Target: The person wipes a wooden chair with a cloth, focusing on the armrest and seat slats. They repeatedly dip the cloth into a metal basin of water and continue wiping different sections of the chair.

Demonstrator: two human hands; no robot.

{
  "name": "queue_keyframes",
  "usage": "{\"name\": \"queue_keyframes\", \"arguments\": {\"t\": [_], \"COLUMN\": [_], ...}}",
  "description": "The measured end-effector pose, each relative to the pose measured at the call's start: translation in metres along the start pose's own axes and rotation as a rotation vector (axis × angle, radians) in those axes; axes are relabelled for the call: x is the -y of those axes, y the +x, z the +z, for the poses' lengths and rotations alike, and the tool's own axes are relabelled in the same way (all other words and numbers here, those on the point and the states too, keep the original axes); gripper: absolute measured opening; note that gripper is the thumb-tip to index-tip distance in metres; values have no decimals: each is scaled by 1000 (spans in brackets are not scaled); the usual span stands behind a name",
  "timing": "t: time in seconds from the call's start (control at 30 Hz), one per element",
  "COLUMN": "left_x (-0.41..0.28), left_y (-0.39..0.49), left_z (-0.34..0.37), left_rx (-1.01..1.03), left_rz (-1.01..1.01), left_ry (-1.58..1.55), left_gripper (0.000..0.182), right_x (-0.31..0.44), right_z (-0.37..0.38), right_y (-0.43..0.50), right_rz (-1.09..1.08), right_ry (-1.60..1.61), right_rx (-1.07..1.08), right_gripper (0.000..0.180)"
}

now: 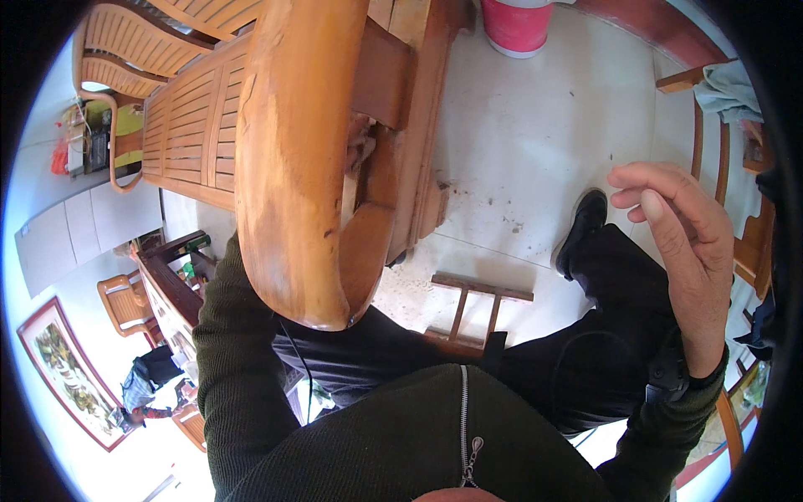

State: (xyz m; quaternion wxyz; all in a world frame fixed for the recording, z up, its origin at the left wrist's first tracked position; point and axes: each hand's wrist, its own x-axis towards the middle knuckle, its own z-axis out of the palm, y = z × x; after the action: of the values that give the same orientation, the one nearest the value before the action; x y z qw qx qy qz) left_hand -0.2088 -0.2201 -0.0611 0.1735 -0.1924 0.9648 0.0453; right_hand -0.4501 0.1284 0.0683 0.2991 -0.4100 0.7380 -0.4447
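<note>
A thick varnished wooden armrest (295, 157) of a large piece of furniture rises in front of me at centre left. My left arm goes behind it, and part of my left hand (359, 144) appears to show through the opening beneath the armrest; whether it grips anything is hidden. On the right, my right hand (684, 232) is raised above the floor and my knee, fingers loosely curled and apart, holding nothing. Below the armrest, the furniture's wooden base (414, 157) stands on the pale floor.
A pink bucket (515, 28) stands at the top. Before my lap is a small wooden frame (482, 290), with crumbs and dust on the floor beside it. A slatted wooden bench (194, 119) lies left. A pale cloth (728, 91) hangs at right. Another person (139, 414) is far off, lower left.
</note>
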Motion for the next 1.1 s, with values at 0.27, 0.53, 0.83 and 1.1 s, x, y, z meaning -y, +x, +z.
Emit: {"name": "queue_keyframes", "arguments": {"t": [0.27,0.53,0.83,1.1], "left_x": [-20,-9,-17,-23], "left_y": [-36,3,26,19], "left_z": [-2,5,9,10], "left_rx": [67,-7,-32,-40], "left_rz": [71,-19,-14,-9], "left_ry": [53,-6,-6,9], "left_gripper": [52,50,50,49], "right_x": [0,-4,-14,-11], "right_z": [0,-1,7,9], "right_y": [-12,-3,-2,-2], "right_rz": [-59,-44,-41,-55], "right_ry": [-46,-88,-106,-101], "right_rx": [65,77,70,69], "right_gripper": [28,28,28,27]}}
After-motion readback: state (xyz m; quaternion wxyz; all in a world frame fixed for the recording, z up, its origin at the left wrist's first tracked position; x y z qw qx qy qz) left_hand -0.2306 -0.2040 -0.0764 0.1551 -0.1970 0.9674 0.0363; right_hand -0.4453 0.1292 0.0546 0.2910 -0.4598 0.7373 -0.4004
